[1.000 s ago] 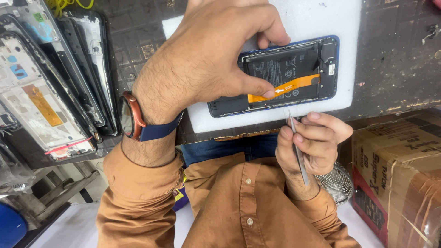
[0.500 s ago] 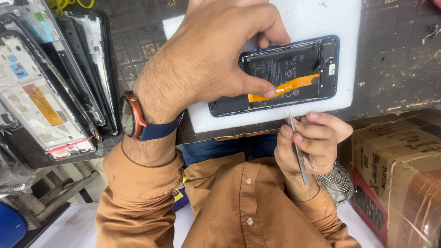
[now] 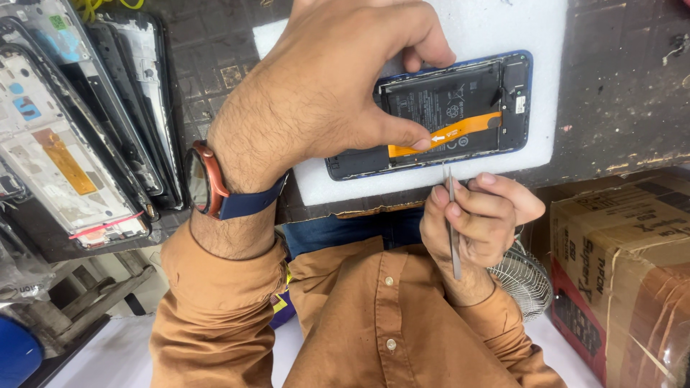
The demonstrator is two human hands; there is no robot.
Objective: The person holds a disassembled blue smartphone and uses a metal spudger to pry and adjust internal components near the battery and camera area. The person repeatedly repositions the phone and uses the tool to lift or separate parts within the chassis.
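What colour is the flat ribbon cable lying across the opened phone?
Orange; the ribbon cable shows best in the head view, crossing the black battery.

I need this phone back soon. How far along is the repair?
Done: the phone lies on the white pad, back cover off, battery exposed. In hand: the left hand presses the orange flex cable; the right hand holds tweezers just below the phone. Left: the back is not yet closed.
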